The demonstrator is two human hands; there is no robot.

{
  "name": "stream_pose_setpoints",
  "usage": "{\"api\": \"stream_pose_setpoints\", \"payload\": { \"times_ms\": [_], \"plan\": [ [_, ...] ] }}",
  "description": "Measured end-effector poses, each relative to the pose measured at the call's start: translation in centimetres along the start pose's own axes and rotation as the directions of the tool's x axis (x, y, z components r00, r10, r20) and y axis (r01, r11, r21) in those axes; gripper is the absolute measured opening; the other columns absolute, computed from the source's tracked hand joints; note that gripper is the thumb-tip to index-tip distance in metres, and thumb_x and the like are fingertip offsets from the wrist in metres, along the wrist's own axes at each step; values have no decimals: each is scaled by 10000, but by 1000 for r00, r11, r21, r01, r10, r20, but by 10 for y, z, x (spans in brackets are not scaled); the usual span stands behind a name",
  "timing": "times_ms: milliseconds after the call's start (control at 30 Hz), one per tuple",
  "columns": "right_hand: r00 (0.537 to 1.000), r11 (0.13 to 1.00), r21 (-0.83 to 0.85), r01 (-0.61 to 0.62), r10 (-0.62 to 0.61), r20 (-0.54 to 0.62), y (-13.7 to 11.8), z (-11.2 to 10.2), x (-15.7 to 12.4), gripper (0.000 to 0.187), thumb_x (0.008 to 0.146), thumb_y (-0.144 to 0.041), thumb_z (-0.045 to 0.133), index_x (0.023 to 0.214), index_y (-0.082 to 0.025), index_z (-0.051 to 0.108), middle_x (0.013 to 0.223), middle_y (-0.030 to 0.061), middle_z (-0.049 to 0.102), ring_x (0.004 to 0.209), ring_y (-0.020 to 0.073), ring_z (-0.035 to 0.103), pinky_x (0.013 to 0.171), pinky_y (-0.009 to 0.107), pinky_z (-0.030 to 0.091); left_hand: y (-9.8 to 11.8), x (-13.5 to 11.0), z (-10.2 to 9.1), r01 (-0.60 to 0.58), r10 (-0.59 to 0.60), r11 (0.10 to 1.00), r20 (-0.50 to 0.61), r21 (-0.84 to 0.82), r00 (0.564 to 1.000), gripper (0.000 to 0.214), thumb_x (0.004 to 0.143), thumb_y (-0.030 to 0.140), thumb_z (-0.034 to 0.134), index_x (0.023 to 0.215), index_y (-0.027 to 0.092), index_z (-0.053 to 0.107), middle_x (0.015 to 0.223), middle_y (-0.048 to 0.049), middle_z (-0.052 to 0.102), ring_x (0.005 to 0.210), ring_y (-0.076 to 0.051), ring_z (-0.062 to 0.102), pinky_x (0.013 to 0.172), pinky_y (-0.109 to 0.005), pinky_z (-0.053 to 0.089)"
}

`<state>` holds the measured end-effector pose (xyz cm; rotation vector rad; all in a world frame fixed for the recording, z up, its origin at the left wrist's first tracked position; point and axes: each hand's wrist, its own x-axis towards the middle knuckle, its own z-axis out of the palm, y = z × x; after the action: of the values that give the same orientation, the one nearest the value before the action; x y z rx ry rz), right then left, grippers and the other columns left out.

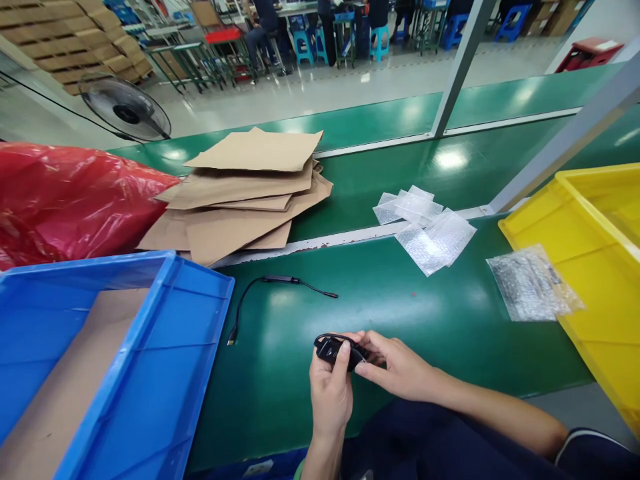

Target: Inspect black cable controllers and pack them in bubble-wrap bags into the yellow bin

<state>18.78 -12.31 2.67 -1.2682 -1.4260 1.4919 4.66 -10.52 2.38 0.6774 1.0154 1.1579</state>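
Observation:
Both hands meet low over the green table (410, 313), near its front edge. My left hand (330, 390) wraps around a small black device with a coiled cable (334, 348), thumb pressed on top. My right hand (400, 368) pinches the same black device from the right side. A second black cable (280, 283) with plugs at both ends lies loose on the table, just beyond and to the left of my hands.
A blue crate (150, 373) with a cardboard liner stands at left, a red plastic bag (70, 200) behind it. Flat cardboard sheets (245, 193) are stacked further back. Bubble-wrap bags (430, 230) lie at right, one (533, 283) draped on a yellow bin (600, 267). People sit far behind.

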Motion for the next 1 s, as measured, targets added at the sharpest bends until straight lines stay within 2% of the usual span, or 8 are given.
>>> {"api": "stream_pose_setpoints", "payload": {
  "times_ms": [133,300,400,533,700,867,933,1000],
  "plan": [
    [998,982,-186,30,-19,59,-5,-2,1,230,958,-301,441,1119,-172,543,858,43,668,704,180,624,666,288,492,1,-1,4,-2,1,999,30,32,1000,209,759,332,709,863,166,636,883,-47,676,896,-201,646,873,-366,506],
    [987,1000,-10,-20,21,159,-2,-3,3,227,977,-309,386,1060,-157,533,781,34,661,679,164,650,660,281,544,9,3,0,185,-171,979,144,-89,975,178,768,306,700,868,199,600,881,-31,656,886,-201,629,805,-356,512],
    [966,991,113,-76,45,256,-2,-6,4,269,980,-373,375,969,-153,530,745,27,641,633,140,642,609,254,553,12,6,0,205,-179,966,170,-154,969,187,757,278,715,872,205,587,810,-4,601,870,-166,600,789,-301,497],
    [946,970,198,-139,71,317,-2,-9,5,287,983,-405,361,1050,-150,473,779,34,642,636,128,645,585,237,554,12,8,4,176,-145,971,188,-163,972,173,784,319,691,838,192,586,738,7,539,770,-126,558,746,-260,490],
    [972,997,73,-37,19,235,1,-8,5,240,992,-377,356,1028,-157,444,767,29,631,614,131,618,565,240,544,12,11,14,111,-85,984,179,-140,980,181,832,318,639,764,189,533,722,13,519,701,-110,544,690,-239,502],
    [996,999,20,44,-46,83,5,-12,-1,225,999,-377,337,1002,-176,438,713,3,595,602,132,591,589,245,514,6,15,23,189,-171,981,283,-37,944,179,892,364,539,810,208,510,818,7,581,544,-93,534,511,-231,484],
    [998,998,34,60,-61,15,9,-19,-6,248,1003,-406,324,996,-184,433,704,-4,582,580,124,568,586,246,500,4,23,28,174,-179,984,338,44,924,188,900,397,514,878,212,542,911,-22,623,627,-127,598,600,-278,521],
    [997,994,95,50,-44,-63,13,-30,-13,296,1000,-456,318,941,-186,427,697,-3,573,567,120,547,575,247,485,4,38,37,61,-112,989,422,133,900,312,911,474,452,994,200,577,1033,-78,641,859,-199,631,770,-339,517]
  ]
}}
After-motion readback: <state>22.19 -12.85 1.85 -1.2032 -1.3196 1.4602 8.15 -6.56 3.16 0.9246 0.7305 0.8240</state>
